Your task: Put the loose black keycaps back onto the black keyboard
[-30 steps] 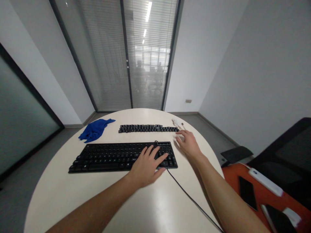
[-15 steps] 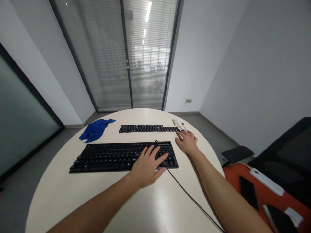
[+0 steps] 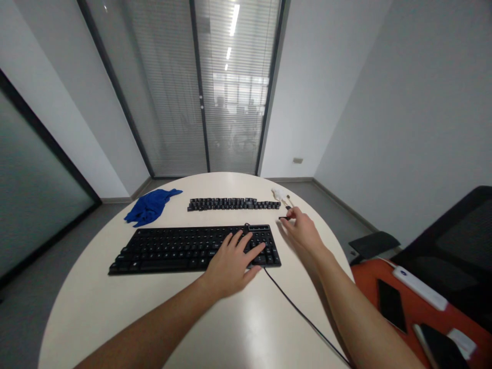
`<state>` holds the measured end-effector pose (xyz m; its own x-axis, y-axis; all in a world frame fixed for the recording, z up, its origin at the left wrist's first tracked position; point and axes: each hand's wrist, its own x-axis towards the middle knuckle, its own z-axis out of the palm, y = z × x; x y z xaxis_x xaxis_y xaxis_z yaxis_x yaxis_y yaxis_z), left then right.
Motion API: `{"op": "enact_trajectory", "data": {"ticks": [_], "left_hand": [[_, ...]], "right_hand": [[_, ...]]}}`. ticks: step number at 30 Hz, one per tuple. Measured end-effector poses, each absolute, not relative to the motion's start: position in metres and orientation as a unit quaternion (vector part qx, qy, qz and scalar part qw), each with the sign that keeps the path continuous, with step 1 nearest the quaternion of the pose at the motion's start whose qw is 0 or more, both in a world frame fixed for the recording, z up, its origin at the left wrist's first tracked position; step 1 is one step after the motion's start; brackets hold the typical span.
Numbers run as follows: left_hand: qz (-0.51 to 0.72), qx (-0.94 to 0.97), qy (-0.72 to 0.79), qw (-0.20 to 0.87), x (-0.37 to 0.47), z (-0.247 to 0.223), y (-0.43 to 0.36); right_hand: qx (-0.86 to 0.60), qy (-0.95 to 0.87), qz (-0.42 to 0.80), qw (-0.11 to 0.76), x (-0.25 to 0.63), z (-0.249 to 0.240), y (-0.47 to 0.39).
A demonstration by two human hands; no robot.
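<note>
One round, pale desk [image 3: 96, 302] with a smooth sheen carries everything here, its far edge at twelve o'clock. Toward ten o'clock lies a blue cloth [image 3: 151, 206], soft and crumpled, one corner trailing toward two. The black plastic keyboard [image 3: 165, 251] rests around the desk's middle, a long flat slab with its long axis running nine to three, its rows of keys facing up and the number pad at the three o'clock end. Over that end spreads the left hand [image 3: 230, 266], palm down, fingers wide and pointing roughly to one, gripping nothing. Beyond the keyboard, toward twelve, loose black keycaps [image 3: 234, 203], small and blocky, form a narrow band also running nine to three. A thin black cable [image 3: 295, 306] leaves the keyboard's near edge toward five o'clock. Near one o'clock sits a white, fluffy-looking bundle [image 3: 279, 195]. Just nearer, a small dark piece [image 3: 283, 218] points toward nine, pinched in the narrowed fingers of the right hand [image 3: 305, 230]; its exact shape is too small to tell. Off the desk, toward four, stands a chair with an orange seat [image 3: 369, 287].
</note>
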<state>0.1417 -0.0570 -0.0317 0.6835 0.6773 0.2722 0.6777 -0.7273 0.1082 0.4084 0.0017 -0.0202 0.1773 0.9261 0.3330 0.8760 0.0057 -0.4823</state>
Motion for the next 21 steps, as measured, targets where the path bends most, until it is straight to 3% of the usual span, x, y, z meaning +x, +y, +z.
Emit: {"op": "enact_trajectory", "data": {"ticks": [3, 12, 21], "left_hand": [[-0.151, -0.917, -0.370, -0.004, 0.1414, -0.0323, -0.0565], [-0.170, -0.911, -0.376, -0.008, 0.1416, -0.0331, -0.0562], [-0.168, -0.911, -0.376, -0.013, 0.1399, -0.0331, -0.0536]], "right_hand": [[-0.631, -0.685, 0.114, 0.347, 0.4058, -0.0220, 0.0021], [-0.495, -0.752, 0.229, 0.369, 0.3992, -0.0180, -0.0037], [-0.480, -0.751, 0.298, 0.343, 0.3979, -0.0186, -0.0055]]}}
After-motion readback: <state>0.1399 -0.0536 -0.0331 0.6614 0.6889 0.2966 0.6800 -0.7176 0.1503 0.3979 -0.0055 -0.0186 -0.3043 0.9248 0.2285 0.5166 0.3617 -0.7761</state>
